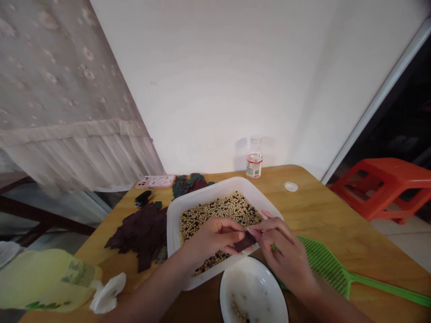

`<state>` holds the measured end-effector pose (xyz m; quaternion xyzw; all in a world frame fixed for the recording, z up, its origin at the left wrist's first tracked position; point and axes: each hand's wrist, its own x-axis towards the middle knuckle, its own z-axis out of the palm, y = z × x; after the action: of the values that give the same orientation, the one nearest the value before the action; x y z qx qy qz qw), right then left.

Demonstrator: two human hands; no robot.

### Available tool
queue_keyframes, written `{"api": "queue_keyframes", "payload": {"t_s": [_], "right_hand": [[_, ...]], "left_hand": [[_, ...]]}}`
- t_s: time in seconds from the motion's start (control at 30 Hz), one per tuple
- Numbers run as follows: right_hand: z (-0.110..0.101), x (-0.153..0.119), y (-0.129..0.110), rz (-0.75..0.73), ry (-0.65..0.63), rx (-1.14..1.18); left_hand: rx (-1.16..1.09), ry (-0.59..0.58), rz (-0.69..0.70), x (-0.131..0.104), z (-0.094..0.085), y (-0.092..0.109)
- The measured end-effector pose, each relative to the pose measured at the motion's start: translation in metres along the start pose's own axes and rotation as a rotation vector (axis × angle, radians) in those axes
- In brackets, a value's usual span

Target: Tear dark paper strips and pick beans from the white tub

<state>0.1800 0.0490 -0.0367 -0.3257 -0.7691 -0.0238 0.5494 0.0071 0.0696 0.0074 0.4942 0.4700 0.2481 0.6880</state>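
Note:
Over the front right part of a white tub [174,229] of pale and black beads, both hands meet on a small dark brown piece [244,242]. My left hand [215,235] pinches the piece from the left, its fingers closed. My right hand [281,246] has thumb and fingertips pressed together at the piece's upper right corner. Just below the hands is a white bowl [256,287] with a few pale beads at its bottom. A pile of dark brown pieces [139,231] lies left of the tub.
Behind the tub are green and brown pieces [191,185], a pink phone [156,181] and a glass bottle [254,163]. A green fly swatter [325,264] lies at right, beyond it a red stool [390,184]. A yellowish container [50,278] and crumpled tissue [108,294] are at left.

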Motion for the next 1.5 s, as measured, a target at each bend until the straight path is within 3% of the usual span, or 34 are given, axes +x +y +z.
{"api": "queue_keyframes", "payload": {"t_s": [0.63, 0.9, 1.1, 1.5], "right_hand": [[0.0023, 0.0006, -0.0039, 0.037, 0.006, 0.045], [-0.0032, 0.0018, 0.0055, 0.091, 0.089, 0.014], [0.0001, -0.0007, -0.0003, 0.009, 0.001, 0.039], [0.0040, -0.0060, -0.0009, 0.041, 0.016, 0.046]], "left_hand": [[0.009, -0.013, 0.007, 0.0019, -0.0007, -0.0016], [0.006, -0.010, 0.004, 0.0013, -0.0035, -0.0034], [-0.012, 0.014, 0.015, 0.0020, -0.0017, -0.0033], [-0.054, 0.008, 0.039, 0.0017, -0.0029, -0.0053]]}}
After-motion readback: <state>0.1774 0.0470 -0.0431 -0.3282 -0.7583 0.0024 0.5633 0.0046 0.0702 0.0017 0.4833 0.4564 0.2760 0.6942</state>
